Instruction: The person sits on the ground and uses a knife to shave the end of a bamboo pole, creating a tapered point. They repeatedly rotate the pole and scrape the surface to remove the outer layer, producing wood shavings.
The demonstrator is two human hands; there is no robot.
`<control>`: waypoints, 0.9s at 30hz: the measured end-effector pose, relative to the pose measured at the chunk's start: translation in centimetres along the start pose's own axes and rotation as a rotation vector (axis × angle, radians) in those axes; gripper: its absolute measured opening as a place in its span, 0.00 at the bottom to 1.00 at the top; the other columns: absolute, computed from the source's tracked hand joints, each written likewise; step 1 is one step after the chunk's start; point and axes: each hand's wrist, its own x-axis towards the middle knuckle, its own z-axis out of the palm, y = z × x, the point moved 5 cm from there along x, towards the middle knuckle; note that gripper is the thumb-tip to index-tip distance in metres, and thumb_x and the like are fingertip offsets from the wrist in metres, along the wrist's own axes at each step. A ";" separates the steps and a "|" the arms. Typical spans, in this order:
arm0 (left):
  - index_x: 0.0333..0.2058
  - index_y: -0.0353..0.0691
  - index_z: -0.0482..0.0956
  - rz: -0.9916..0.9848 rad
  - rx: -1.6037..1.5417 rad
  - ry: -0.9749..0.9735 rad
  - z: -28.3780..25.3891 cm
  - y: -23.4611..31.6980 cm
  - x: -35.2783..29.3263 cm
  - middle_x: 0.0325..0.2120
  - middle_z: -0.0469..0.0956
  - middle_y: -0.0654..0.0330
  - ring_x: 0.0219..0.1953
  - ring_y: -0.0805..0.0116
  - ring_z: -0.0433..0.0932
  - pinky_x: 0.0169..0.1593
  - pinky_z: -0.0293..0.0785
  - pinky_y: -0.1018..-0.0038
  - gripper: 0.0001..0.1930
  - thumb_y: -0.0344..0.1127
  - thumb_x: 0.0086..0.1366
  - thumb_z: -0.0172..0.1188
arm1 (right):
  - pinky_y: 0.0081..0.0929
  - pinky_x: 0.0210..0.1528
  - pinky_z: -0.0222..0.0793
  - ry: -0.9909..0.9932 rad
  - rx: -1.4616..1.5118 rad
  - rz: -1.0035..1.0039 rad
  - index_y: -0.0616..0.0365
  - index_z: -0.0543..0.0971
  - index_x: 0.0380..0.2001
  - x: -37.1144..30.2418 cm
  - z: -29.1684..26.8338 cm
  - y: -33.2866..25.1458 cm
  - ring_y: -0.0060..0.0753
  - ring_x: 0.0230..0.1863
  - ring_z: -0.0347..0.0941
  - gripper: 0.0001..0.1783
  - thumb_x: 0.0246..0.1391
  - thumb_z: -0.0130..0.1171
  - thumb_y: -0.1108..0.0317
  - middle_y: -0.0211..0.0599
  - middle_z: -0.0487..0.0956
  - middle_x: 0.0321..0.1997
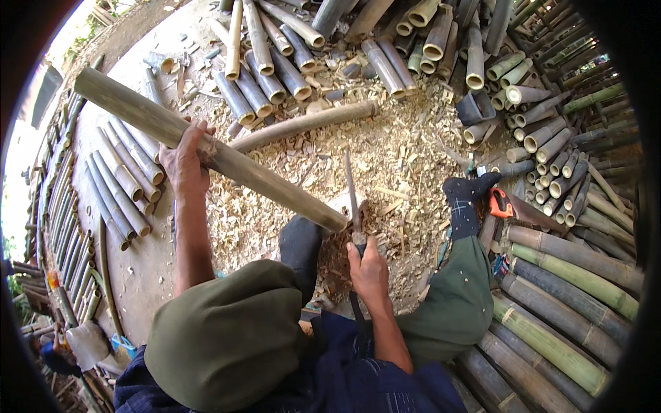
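"Head view: see what first, and held how?"

"See a long, round, grey-brown bamboo pole (255, 176), slanting from the upper left down to the centre. Gripped by the left hand (184, 162), with fingers curled around the upper half."

"And over on the right?"

"Note the right hand (370, 268), closed around the dark handle of a long, slim, dark-bladed knife (351, 182). Pointing away from the body, just beside the pole's lower end; cannot tell if touching."

"Look under that end too."

"Notice a pale, rounded block (340, 202), near the black-socked left foot (299, 241). Cannot tell if bearing the pole."

"Now go farther out."

"Find pale, curled shavings (403, 158) strewn over the ground, and a second, brown bamboo pole (310, 125) lying beyond the first. Spot an orange-handled saw (501, 204) just beside the black-socked right foot (468, 196), and dark, open-ended bamboo tubes (289, 72) clustered farther off."
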 end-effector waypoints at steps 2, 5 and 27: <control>0.50 0.32 0.76 -0.006 -0.029 -0.036 0.3 0.0 0.3 0.34 0.83 0.55 0.35 0.61 0.86 0.39 0.84 0.66 0.24 0.31 0.58 0.75 | 0.55 0.33 0.74 0.101 0.120 -0.112 0.63 0.71 0.44 -1.2 -2.8 -3.0 0.68 0.33 0.80 0.18 0.66 0.61 0.58 0.58 0.82 0.30; 0.50 0.33 0.75 0.014 -0.004 -0.067 0.4 0.3 0.1 0.34 0.82 0.56 0.35 0.62 0.85 0.42 0.84 0.65 0.23 0.30 0.59 0.74 | 0.49 0.35 0.75 0.238 0.252 -0.213 0.63 0.74 0.44 -1.7 0.1 -0.1 0.64 0.33 0.81 0.17 0.67 0.60 0.58 0.57 0.81 0.30; 0.44 0.33 0.75 0.032 -0.011 0.183 -0.5 0.9 -1.4 0.28 0.82 0.55 0.28 0.64 0.82 0.32 0.79 0.69 0.21 0.30 0.57 0.77 | 0.51 0.29 0.74 0.192 0.160 -0.199 0.62 0.72 0.42 -1.2 -3.5 -3.7 0.64 0.29 0.81 0.16 0.67 0.60 0.58 0.55 0.82 0.29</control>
